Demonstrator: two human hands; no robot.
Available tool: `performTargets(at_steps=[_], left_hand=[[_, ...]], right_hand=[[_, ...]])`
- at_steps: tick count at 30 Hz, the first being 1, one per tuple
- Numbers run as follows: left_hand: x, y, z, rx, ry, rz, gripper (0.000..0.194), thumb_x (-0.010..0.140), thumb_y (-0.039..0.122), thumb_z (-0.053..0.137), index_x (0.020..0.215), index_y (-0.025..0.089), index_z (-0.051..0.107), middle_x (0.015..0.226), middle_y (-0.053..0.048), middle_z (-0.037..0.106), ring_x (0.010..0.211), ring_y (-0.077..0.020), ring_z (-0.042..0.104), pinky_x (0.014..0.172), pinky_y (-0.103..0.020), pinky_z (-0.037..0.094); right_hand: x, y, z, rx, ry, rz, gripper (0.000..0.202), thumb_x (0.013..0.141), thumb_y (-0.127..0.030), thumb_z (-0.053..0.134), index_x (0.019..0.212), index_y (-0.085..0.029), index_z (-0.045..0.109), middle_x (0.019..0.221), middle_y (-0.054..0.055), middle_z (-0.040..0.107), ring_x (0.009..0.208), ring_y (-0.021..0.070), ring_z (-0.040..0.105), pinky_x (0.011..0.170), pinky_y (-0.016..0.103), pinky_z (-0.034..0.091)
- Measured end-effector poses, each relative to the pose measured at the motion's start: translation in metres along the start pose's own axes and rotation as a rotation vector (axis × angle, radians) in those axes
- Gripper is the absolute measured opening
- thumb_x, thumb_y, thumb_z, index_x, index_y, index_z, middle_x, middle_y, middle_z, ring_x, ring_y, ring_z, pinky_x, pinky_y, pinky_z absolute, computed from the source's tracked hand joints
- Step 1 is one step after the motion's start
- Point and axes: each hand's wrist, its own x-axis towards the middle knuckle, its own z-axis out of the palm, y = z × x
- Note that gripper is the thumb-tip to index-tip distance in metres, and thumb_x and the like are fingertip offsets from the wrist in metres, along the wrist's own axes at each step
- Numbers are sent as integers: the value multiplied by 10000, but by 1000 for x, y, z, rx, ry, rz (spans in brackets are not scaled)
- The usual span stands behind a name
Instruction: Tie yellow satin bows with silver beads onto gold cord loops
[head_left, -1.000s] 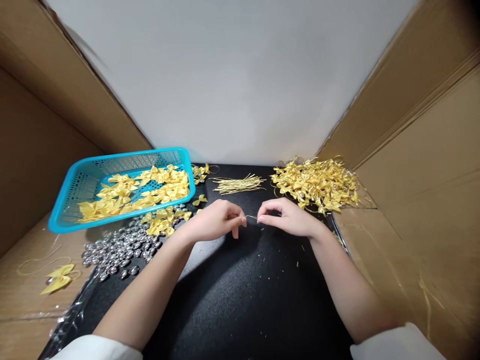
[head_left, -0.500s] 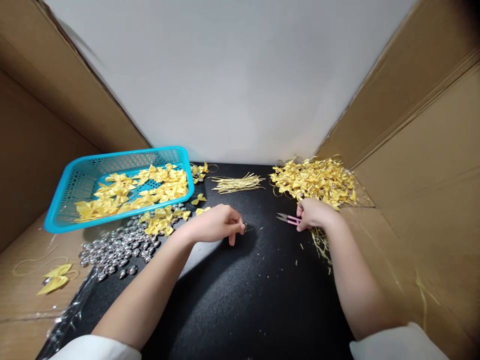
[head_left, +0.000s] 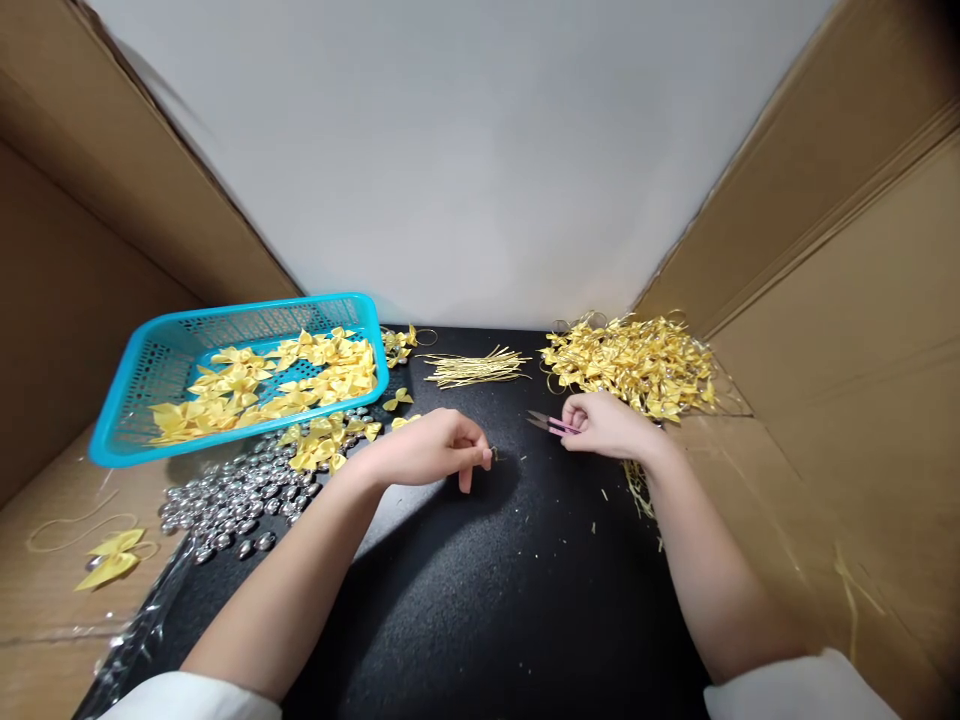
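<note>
My right hand (head_left: 604, 428) is wrapped round pink-handled thread snips (head_left: 555, 425), whose blades point left and stand slightly apart. Across from it, my left hand (head_left: 442, 448) is closed in a pinch over the black tabletop (head_left: 480, 590). A tiny gold-green end shows at its fingertips; the rest of what it holds is hidden. Beyond both hands lies a bundle of cut gold cords (head_left: 480, 367). A heap of yellow bows with gold loops (head_left: 630, 362) sits just behind my right hand. Tangled cord scraps (head_left: 637, 490) lie under my right wrist.
A blue plastic basket (head_left: 120, 385) with yellow bows stands at the left. Silver beads (head_left: 232, 500) and loose bows (head_left: 322, 440) lie in front of it. One looped bow (head_left: 111, 560) rests on cardboard. Cardboard walls (head_left: 847, 260) flank both sides; a pale wall closes the back.
My right hand has moved left with the snips, bringing the blades closer to my left hand. The left hand has stayed almost in place.
</note>
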Motion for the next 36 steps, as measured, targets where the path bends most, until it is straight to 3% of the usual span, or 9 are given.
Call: performTargets(at_steps=[6, 11, 26, 31, 34, 36], left_hand=[[-1, 1, -1, 10, -6, -19, 252, 870, 290, 475, 879, 187, 705, 666, -2, 751, 662, -157, 641, 608, -224, 412], [-1, 0, -1, 28, -16, -29, 264, 875, 304, 465, 884, 187, 702, 678, -3, 753, 649, -154, 630, 586, -223, 397], [-2, 3, -2, 26, -33, -46, 275, 866, 337, 488, 836, 175, 708, 635, -8, 734, 604, -145, 610, 554, -214, 376], [-2, 3, -4, 43, 16, -54, 289, 873, 368, 485, 820, 177, 696, 646, -8, 737, 585, -142, 575, 543, -219, 368], [-3, 1, -4, 17, 7, -35, 284, 883, 368, 478, 824, 184, 686, 662, -1, 741, 609, -143, 586, 572, -218, 392], [-3, -1, -4, -2, 1, -24, 276, 887, 364, 478, 825, 187, 680, 664, 4, 741, 630, -146, 602, 599, -218, 409]], right_hand=[[-19, -25, -4, 259, -143, -258, 116, 774, -248, 666, 857, -168, 666, 722, 15, 671, 650, 137, 599, 588, 237, 447], [-25, -31, -6, 225, -27, -285, 107, 822, -182, 622, 907, -155, 682, 834, 41, 699, 734, 144, 623, 674, 249, 467], [-16, -34, 4, 161, 17, -346, 90, 814, -140, 629, 856, -151, 707, 782, 29, 708, 691, 128, 620, 642, 233, 458], [-37, -5, -33, 118, 160, -134, 98, 789, -220, 656, 859, -173, 705, 804, 40, 720, 713, 159, 643, 653, 263, 478], [-65, 39, -50, 88, 471, 59, 196, 783, -346, 666, 897, -191, 703, 903, 73, 726, 804, 214, 657, 716, 323, 488], [-84, 73, -47, -102, 645, 242, 243, 748, -405, 692, 852, -187, 719, 890, 93, 706, 826, 256, 629, 754, 381, 471]])
